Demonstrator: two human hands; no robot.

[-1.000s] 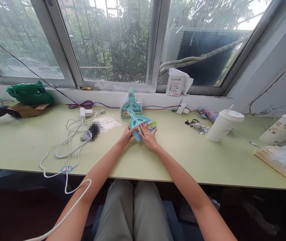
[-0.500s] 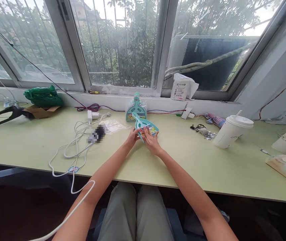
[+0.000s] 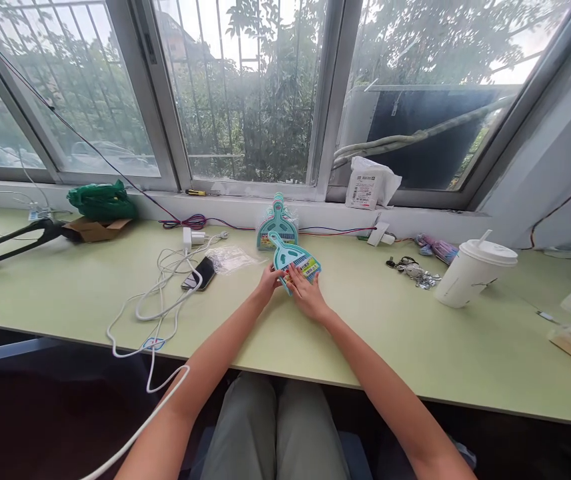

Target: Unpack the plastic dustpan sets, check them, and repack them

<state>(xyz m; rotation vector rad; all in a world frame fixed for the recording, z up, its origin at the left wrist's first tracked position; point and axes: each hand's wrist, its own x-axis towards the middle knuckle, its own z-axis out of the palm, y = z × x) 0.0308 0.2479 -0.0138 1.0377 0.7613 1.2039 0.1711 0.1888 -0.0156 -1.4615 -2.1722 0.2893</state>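
A small teal dustpan [image 3: 289,254] with a colourful label lies tilted over the desk, its handle pointing up and left. My left hand [image 3: 268,281] grips its lower left edge, thumb at the rim. Across the label rest the spread fingers of my right hand [image 3: 307,291], pressing on the dustpan's face. Just behind, a stack of similar teal dustpans [image 3: 278,223] in clear wrapping leans against the wall below the window.
Left of my hands are a crumpled clear wrapper [image 3: 233,259], a phone [image 3: 199,274] and tangled white cables [image 3: 158,310]. Keys [image 3: 415,268] and a white lidded cup [image 3: 475,272] stand to the right. The pale green desk's front edge [image 3: 305,377] crosses above my lap.
The camera view has shifted slightly, so the scene sits lower. Both hands remain on the dustpan, with my right fingers moved a little over its label.
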